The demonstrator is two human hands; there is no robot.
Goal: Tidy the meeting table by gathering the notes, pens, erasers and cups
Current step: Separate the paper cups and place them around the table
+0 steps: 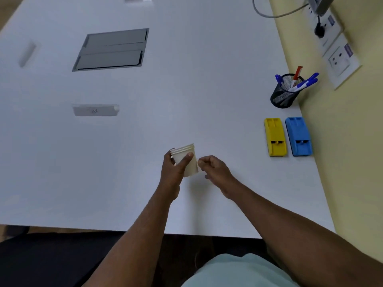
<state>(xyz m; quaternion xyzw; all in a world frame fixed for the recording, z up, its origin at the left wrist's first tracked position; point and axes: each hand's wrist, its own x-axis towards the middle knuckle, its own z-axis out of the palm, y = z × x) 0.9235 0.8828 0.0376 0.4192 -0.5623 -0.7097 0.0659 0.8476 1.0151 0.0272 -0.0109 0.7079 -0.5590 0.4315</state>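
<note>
Paper cups [186,160], nested in one white stack with several rims showing at the top, are held by the left hand [173,169] above the white meeting table [145,183]. The stack is gripped around its side, with the thumb laid across the front and the other fingers behind it. The right hand [214,168] is kept just beside the stack, on its right side; its fingers are curled loosely and nothing is seen inside them. Whether the fingertips touch the cups cannot be told.

Well apart to the right, near the table edge, a yellow eraser [275,137] and a blue eraser [298,136] are laid side by side. Beyond them, a black mesh holder [283,94] is filled with pens [306,81]. A grey cable hatch [113,49] is set into the table farther away.
</note>
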